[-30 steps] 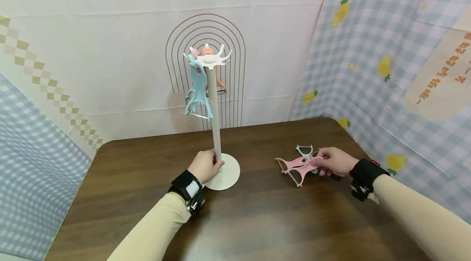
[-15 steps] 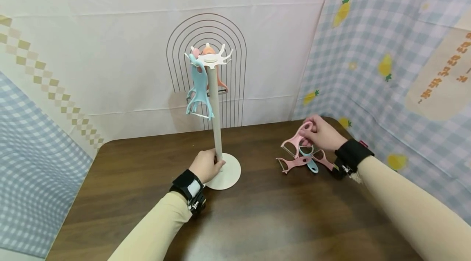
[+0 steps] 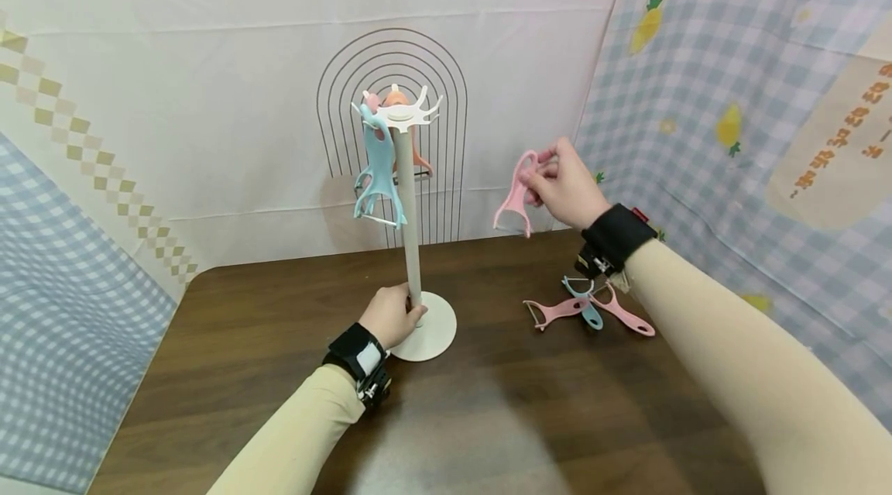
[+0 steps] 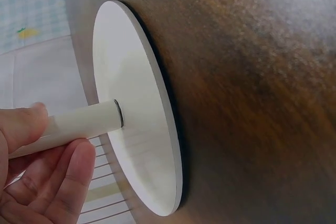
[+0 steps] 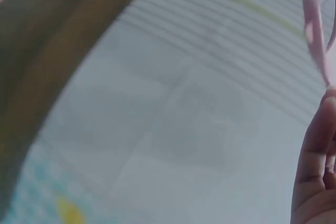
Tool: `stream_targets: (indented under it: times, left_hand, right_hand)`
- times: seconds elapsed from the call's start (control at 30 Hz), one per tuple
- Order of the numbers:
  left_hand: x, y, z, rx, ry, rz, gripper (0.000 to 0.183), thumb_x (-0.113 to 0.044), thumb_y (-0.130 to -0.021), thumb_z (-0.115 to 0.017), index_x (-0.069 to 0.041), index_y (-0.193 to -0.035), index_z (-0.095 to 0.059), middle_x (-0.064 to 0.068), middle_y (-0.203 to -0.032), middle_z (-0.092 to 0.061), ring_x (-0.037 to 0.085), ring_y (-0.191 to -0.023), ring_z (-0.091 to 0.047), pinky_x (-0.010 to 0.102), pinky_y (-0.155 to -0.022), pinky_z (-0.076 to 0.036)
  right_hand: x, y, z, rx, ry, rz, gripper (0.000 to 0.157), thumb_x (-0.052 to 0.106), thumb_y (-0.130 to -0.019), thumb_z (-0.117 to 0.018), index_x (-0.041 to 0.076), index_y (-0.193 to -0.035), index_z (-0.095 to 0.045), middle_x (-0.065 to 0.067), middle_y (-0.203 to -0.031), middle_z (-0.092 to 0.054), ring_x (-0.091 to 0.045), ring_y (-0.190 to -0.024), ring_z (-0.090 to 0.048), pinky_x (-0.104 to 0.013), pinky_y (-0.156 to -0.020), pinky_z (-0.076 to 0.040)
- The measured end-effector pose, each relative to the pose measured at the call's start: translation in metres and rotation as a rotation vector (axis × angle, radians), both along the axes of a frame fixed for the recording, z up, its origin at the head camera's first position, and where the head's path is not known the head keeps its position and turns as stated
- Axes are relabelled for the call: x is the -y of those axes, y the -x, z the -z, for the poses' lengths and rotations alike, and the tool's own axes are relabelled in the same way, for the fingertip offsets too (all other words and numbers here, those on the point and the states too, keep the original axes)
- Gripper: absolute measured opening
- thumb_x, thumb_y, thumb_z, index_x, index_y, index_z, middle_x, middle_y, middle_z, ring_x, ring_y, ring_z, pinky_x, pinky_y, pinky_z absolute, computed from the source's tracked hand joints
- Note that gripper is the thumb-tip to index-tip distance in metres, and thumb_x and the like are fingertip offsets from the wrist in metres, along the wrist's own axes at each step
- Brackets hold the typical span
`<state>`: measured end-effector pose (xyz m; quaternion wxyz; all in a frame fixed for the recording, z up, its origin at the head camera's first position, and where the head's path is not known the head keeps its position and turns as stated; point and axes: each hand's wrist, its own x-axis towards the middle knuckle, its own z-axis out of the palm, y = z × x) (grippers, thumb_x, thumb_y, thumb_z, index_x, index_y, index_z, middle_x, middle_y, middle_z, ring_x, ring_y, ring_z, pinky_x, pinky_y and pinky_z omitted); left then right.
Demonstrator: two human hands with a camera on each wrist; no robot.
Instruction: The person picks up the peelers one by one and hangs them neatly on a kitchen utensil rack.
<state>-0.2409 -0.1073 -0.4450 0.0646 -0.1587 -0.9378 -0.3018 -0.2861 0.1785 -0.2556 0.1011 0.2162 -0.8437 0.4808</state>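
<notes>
My left hand [image 3: 390,316] grips the white pole [image 3: 410,247] of a hanging stand just above its round base [image 3: 435,340]; the left wrist view shows fingers and thumb around the pole [image 4: 86,121]. Raised to the right of the stand, my right hand [image 3: 566,183] pinches a pink peeler [image 3: 517,197] by its handle, blade end down. The right wrist view catches only part of this peeler [image 5: 316,35]. A blue peeler [image 3: 379,162] hangs from the stand's hooked top [image 3: 400,117], with an orange peeler [image 3: 421,162] and a mostly hidden pink one behind.
On the brown table [image 3: 279,371], below my right forearm, lie a pink peeler [image 3: 560,310], a blue peeler [image 3: 591,314] and another pink peeler [image 3: 630,318], close together and partly overlapping. A white cloth backdrop [image 3: 230,131] stands behind the table, and checked cloth [image 3: 697,131] runs along the right.
My right hand has picked the pink peeler off the pile, lifted it and carried it up and left toward the stand. My left hand stays on the pole.
</notes>
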Motion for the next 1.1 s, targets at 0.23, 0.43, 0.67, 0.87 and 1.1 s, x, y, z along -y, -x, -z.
stream_targets:
  times: [0.23, 0.43, 0.67, 0.87, 1.1]
  left_hand:
    - [-0.001, 0.001, 0.003, -0.007, 0.007, 0.006, 0.015, -0.015, -0.089, -0.071, -0.003, -0.090, -0.062, -0.002, -0.065, -0.056, 0.010, -0.058, -0.054, 0.026, -0.051, -0.045]
    - [0.000, 0.000, 0.001, -0.011, -0.005, 0.005, 0.015, -0.014, -0.089, -0.071, -0.003, -0.089, -0.062, -0.002, -0.064, -0.055, 0.010, -0.055, -0.053, 0.025, -0.049, -0.044]
    - [-0.001, 0.001, 0.001, -0.030, -0.009, 0.006, 0.015, -0.014, -0.088, -0.072, -0.003, -0.087, -0.062, -0.002, -0.063, -0.054, 0.011, -0.054, -0.051, 0.026, -0.047, -0.042]
    - [0.000, 0.000, 0.001, -0.031, -0.008, 0.003, 0.014, -0.014, -0.088, -0.072, -0.003, -0.088, -0.062, -0.001, -0.064, -0.055, 0.011, -0.056, -0.052, 0.027, -0.048, -0.043]
    - [-0.001, 0.000, 0.002, -0.030, -0.011, -0.010, 0.014, -0.014, -0.088, -0.072, -0.003, -0.089, -0.063, -0.001, -0.064, -0.056, 0.011, -0.056, -0.053, 0.027, -0.049, -0.044]
  right_hand:
    - [0.039, -0.001, -0.038, -0.058, 0.078, -0.094, 0.022, -0.003, -0.098, -0.048, -0.006, -0.114, -0.034, -0.028, -0.095, -0.060, -0.026, -0.071, -0.062, -0.031, -0.065, -0.055]
    - [0.074, -0.013, -0.065, -0.160, 0.040, -0.154, 0.015, -0.001, -0.099, -0.047, -0.005, -0.108, -0.037, -0.023, -0.090, -0.059, -0.029, -0.075, -0.058, -0.029, -0.068, -0.051]
    - [0.096, -0.017, -0.084, -0.222, 0.105, -0.212, 0.014, 0.000, -0.099, -0.048, -0.006, -0.109, -0.040, -0.021, -0.091, -0.060, -0.035, -0.070, -0.053, -0.030, -0.057, -0.047]
    - [0.100, -0.009, -0.086, -0.138, 0.180, -0.211, 0.014, 0.002, -0.099, -0.049, -0.003, -0.112, -0.045, -0.020, -0.090, -0.060, -0.030, -0.069, -0.051, -0.037, -0.063, -0.050]
    - [0.104, 0.011, -0.076, -0.073, 0.276, -0.189, 0.012, 0.007, -0.099, -0.053, 0.004, -0.110, -0.052, -0.014, -0.093, -0.064, -0.024, -0.068, -0.052, -0.030, -0.062, -0.048]
